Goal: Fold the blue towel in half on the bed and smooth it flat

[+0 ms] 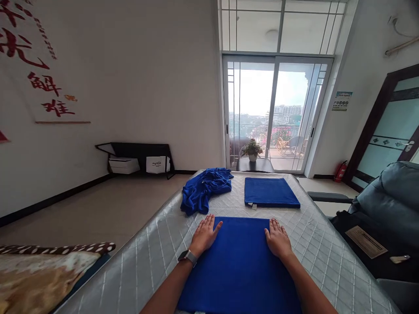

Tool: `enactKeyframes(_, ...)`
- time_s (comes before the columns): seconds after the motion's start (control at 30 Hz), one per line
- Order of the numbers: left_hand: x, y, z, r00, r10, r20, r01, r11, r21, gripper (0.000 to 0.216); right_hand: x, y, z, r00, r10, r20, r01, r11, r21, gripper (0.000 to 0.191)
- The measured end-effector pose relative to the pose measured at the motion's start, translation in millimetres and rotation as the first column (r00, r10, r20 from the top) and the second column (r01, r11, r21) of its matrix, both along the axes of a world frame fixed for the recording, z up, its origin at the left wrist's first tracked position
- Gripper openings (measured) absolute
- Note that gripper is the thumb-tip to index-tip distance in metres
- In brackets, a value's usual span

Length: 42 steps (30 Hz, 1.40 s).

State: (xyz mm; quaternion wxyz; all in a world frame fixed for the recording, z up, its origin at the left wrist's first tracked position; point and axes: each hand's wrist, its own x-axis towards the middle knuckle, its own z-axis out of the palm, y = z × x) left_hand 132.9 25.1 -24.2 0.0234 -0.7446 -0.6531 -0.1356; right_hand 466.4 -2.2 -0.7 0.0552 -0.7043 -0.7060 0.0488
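Banner point(32, 65): hangs on the left wall, white with red characters.
Cushion point(42, 270): bottom left corner, brown and cream pattern, just beside the bed's edge.
Rack point(137, 159): black, low, against the far wall on the floor; white boxes and a white bag sit in it.
Bed point(157, 257): silver quilted cover, running from the near edge of the view away toward the glass door.
Heap point(204, 187): a crumpled blue towel on the far left part of the bed, apart from the other two.
Watch point(187, 256): on the left wrist, dark face with a grey strap.
Left hand point(204, 235): spread flat, palm down, fingers together and pointing away, gripping nothing; it lies on the far left corner of the flat towel, part of it on the bed cover.
Flat towel point(240, 261): blue, smoothed out on the near middle of the bed, between and under both hands and forearms.
Plant point(252, 149): in a white pot on a small dark table beyond the bed's far end.
Folded towel point(270, 192): neat blue square on the far right part of the bed, a white tag at its near left corner.
Glass door point(278, 113): sliding, with a balcony and buildings beyond.
Right hand point(278, 239): also flat and open, palm down, gripping nothing, on the flat towel's far right corner.
Extinguisher point(341, 171): red, on the floor by the right wall.
Chair point(389, 205): grey padded, right of the bed.
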Motion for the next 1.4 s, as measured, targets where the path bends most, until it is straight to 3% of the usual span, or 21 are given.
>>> enactKeyframes(0.7,-7,1,-8.8,0.998,0.009,0.058,-0.01,1.0,0.023,0.078,10,7,-6.3,1.0,-0.028,-0.003,0.028,1.0,0.009,0.072)
enactKeyframes(1.4,-3,-4,0.4,0.998,0.04,0.041,-0.039,0.999,-0.017,0.086,10,5,-5.0,1.0,-0.02,-0.017,0.02,1.0,0.003,0.072)
